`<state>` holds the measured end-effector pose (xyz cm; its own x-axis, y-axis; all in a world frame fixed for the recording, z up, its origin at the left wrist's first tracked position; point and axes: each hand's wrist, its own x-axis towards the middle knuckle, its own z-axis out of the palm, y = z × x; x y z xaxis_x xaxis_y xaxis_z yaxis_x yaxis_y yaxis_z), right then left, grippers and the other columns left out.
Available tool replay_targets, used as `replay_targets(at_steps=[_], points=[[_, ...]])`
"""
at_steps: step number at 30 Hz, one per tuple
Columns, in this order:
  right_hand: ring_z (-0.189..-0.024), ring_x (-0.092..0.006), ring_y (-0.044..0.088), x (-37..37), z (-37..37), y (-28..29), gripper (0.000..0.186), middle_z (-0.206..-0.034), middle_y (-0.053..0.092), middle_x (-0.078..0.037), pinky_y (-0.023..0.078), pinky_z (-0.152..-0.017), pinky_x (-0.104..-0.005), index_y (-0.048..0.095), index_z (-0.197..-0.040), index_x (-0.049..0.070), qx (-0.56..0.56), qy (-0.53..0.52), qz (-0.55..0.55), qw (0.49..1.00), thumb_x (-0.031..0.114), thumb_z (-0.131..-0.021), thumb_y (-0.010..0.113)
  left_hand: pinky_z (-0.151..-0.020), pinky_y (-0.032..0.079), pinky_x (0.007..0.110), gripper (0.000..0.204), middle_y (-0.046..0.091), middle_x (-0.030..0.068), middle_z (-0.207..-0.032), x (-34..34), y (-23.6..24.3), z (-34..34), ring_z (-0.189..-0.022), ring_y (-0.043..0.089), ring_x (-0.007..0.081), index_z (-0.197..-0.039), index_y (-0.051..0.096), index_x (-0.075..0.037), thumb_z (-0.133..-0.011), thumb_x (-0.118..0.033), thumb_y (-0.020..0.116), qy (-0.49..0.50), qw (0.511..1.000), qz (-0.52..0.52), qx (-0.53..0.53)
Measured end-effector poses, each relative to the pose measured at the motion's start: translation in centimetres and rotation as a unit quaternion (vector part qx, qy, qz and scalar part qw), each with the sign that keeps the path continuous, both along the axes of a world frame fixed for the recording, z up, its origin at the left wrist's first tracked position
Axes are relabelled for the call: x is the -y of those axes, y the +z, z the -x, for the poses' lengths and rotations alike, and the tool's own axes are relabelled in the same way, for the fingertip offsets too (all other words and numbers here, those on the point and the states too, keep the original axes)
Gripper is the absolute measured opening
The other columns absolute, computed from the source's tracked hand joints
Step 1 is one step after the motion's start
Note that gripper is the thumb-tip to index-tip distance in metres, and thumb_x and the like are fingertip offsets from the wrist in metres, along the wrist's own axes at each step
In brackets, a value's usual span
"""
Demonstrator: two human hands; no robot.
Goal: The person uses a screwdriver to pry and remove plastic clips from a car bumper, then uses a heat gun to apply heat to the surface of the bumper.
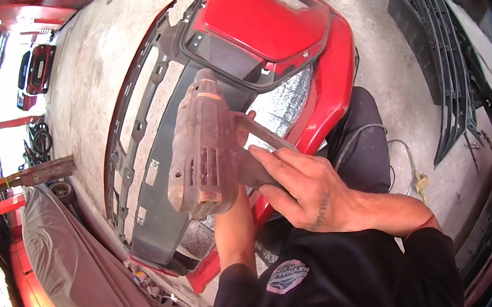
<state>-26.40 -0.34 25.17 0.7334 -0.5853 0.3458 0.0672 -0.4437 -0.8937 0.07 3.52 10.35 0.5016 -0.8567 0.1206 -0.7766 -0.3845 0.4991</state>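
A dusty, worn heat gun [203, 152] is in front of me, its nozzle toward the far side. My left hand [243, 130] is mostly hidden behind it; some fingers show through the handle loop, closed round the grip. The thumb and fingers of my right hand [316, 197] pinch the near end of the dark handle. Below the tool lies a red and black car bumper [278, 14], with grille openings along its left side. Silvery foil-like sheeting [283, 105] shows through an opening in the bumper, close to my right hand.
Black slatted grille parts [431, 63] lie on the concrete floor [85, 69] at the right. A cable with a yellowish connector [423, 183] runs beside my leg. At the left are a grey cover sheet [64, 249] and a wooden beam [45, 172]. A red car [39, 68] stands farther off.
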Motion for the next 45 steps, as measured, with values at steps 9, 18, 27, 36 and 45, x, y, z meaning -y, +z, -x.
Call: replay_targets(at_steps=[9, 18, 27, 36, 45], points=[[-0.075, -0.0352, 0.063, 0.0, -0.2, -0.2, 0.056, -0.094, 0.058, -0.020, 0.052, -0.065, -0.0405, 0.051, -0.136, -0.009, 0.010, -0.008, -0.005, 1.000, 0.003, -0.084, 0.068, -0.104, 0.045, 0.042, 0.056, 0.063, 0.0127, -0.126, 0.0, -0.1, 0.6, -0.118, 0.057, 0.0296, -0.133, 0.059, -0.010, -0.091, -0.046, 0.066, -0.003, 1.000, 0.001, 0.009], [-0.076, -0.0351, 0.063, 0.3, -1.3, 0.2, 0.058, -0.094, 0.059, -0.019, 0.052, -0.065, -0.0404, 0.050, -0.138, -0.008, 0.020, -0.009, -0.019, 1.000, 0.002, -0.084, 0.068, -0.104, 0.046, 0.042, 0.056, 0.063, 0.0131, -0.126, -0.1, -0.5, 2.1, -0.118, 0.057, 0.0297, -0.133, 0.059, -0.009, -0.092, -0.046, 0.066, -0.004, 1.000, 0.007, 0.011], [-0.075, -0.0347, 0.064, 0.0, 0.4, 0.2, 0.055, -0.094, 0.059, -0.020, 0.052, -0.065, -0.0407, 0.051, -0.134, -0.010, -0.002, -0.003, -0.015, 1.000, 0.002, -0.084, 0.068, -0.103, 0.046, 0.042, 0.056, 0.063, 0.0134, -0.126, -0.1, 0.2, 0.6, -0.118, 0.058, 0.0298, -0.133, 0.058, -0.009, -0.092, -0.046, 0.065, -0.006, 1.000, 0.007, 0.006], [-0.077, -0.0344, 0.064, 0.1, 0.0, 0.2, 0.053, -0.093, 0.059, -0.020, 0.053, -0.067, -0.0400, 0.053, -0.132, -0.011, -0.004, -0.002, -0.016, 1.000, 0.003, -0.084, 0.068, -0.103, 0.046, 0.042, 0.056, 0.063, 0.0137, -0.126, 1.0, -0.1, 0.7, -0.117, 0.058, 0.0299, -0.133, 0.058, -0.008, -0.092, -0.046, 0.065, -0.016, 1.000, 0.000, 0.009], [-0.082, -0.0380, 0.066, 0.0, 1.3, 0.4, 0.053, -0.102, 0.061, -0.024, 0.054, -0.070, -0.0413, 0.052, -0.132, -0.012, -0.037, 0.004, -0.027, 0.999, 0.004, -0.084, 0.069, -0.103, 0.046, 0.042, 0.056, 0.063, 0.0140, -0.126, 1.2, -0.1, 0.1, -0.117, 0.058, 0.0300, -0.133, 0.058, -0.008, -0.092, -0.045, 0.065, -0.011, 1.000, 0.001, 0.006]])
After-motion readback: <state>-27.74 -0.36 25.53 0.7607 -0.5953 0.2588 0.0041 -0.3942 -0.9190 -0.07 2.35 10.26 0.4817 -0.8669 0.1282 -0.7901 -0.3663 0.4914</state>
